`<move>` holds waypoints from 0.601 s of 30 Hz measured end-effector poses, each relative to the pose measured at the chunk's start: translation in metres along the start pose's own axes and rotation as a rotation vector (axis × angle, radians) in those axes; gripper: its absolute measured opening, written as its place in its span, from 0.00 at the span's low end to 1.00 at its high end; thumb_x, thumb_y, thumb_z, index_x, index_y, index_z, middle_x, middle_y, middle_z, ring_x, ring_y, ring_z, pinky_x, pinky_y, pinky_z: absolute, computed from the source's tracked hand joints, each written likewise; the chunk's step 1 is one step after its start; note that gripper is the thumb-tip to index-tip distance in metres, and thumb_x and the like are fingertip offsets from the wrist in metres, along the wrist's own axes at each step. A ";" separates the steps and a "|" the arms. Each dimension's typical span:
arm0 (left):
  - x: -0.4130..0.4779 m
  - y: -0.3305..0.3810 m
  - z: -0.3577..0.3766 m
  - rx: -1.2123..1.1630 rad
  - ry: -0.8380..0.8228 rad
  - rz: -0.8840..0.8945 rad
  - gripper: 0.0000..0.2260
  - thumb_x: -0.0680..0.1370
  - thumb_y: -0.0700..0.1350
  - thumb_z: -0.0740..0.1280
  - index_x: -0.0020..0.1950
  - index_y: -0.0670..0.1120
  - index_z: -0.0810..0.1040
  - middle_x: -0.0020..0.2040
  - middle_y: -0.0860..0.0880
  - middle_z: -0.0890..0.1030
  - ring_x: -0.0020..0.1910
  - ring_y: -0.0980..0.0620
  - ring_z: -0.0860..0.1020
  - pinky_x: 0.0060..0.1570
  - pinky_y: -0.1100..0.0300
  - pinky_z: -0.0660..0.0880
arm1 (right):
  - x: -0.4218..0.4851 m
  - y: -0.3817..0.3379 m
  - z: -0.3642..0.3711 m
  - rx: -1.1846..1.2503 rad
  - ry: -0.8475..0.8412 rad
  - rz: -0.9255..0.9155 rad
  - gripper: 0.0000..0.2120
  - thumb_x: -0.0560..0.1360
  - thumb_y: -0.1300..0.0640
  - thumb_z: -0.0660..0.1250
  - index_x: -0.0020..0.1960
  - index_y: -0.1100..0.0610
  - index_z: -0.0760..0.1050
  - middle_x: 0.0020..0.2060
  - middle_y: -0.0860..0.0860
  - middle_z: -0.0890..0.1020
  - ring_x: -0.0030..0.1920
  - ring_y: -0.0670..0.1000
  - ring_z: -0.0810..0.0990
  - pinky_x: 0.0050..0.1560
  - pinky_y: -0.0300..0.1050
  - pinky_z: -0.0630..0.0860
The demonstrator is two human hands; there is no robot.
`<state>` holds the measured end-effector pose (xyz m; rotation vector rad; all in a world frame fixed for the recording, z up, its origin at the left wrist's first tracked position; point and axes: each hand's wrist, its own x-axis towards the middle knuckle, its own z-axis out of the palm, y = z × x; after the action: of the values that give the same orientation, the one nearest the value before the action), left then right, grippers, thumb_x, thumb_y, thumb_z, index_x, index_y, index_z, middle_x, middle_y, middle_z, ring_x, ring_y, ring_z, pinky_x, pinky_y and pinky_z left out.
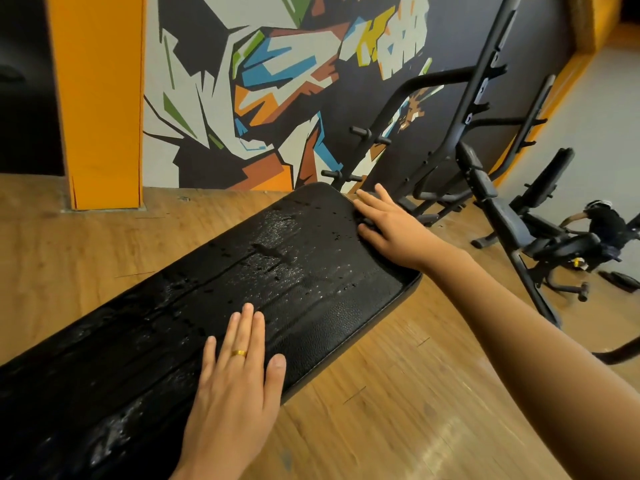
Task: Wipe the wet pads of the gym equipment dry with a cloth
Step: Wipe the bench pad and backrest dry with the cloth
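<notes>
- We are pressing our left hand [239,372], fingers straight, on the wet pad [294,271].
- We are resting our right hand [388,226], fingers straight, on its far edge.

A gym: padded bench [242,289], black weight racks [478,109], wall mural [277,81].

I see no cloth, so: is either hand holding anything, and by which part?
Nothing is held. The left hand lies flat on the wet pad; the right hand rests open at its far corner.
</notes>
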<state>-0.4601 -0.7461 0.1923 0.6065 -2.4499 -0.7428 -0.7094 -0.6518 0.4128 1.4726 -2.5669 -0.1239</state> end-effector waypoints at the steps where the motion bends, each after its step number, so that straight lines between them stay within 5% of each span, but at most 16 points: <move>1: 0.000 0.000 -0.001 0.001 -0.001 0.000 0.33 0.81 0.65 0.32 0.81 0.49 0.46 0.83 0.53 0.45 0.80 0.60 0.39 0.78 0.49 0.44 | -0.002 0.002 0.000 0.009 -0.006 -0.007 0.27 0.85 0.53 0.57 0.81 0.57 0.55 0.82 0.53 0.54 0.81 0.59 0.43 0.80 0.56 0.46; 5: -0.002 0.001 0.000 -0.005 0.014 0.001 0.35 0.79 0.66 0.29 0.81 0.50 0.42 0.82 0.55 0.41 0.78 0.63 0.34 0.78 0.51 0.40 | -0.020 0.006 -0.004 0.050 -0.003 -0.044 0.29 0.85 0.57 0.58 0.82 0.56 0.51 0.82 0.51 0.51 0.82 0.54 0.44 0.80 0.51 0.45; 8: -0.002 0.001 -0.001 0.001 0.014 -0.005 0.33 0.81 0.65 0.32 0.82 0.49 0.46 0.83 0.53 0.45 0.80 0.60 0.39 0.79 0.49 0.44 | -0.013 0.001 -0.008 0.038 -0.015 -0.044 0.28 0.85 0.59 0.58 0.82 0.58 0.53 0.82 0.51 0.53 0.81 0.54 0.47 0.79 0.48 0.45; 15: -0.002 0.002 -0.004 -0.007 0.000 0.010 0.34 0.80 0.65 0.31 0.82 0.49 0.43 0.82 0.54 0.41 0.80 0.60 0.37 0.79 0.51 0.40 | 0.042 -0.017 -0.010 0.082 -0.053 -0.012 0.22 0.85 0.59 0.57 0.77 0.61 0.62 0.77 0.59 0.63 0.77 0.61 0.57 0.76 0.54 0.57; 18: -0.003 0.003 -0.005 -0.011 0.009 0.015 0.32 0.82 0.64 0.34 0.82 0.49 0.44 0.83 0.53 0.42 0.80 0.59 0.38 0.79 0.51 0.41 | 0.029 -0.012 -0.010 0.057 -0.046 -0.033 0.24 0.85 0.60 0.57 0.80 0.60 0.58 0.79 0.57 0.59 0.79 0.59 0.54 0.79 0.56 0.54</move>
<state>-0.4559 -0.7441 0.1963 0.5859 -2.4375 -0.7459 -0.7120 -0.6825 0.4236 1.5504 -2.6037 -0.0911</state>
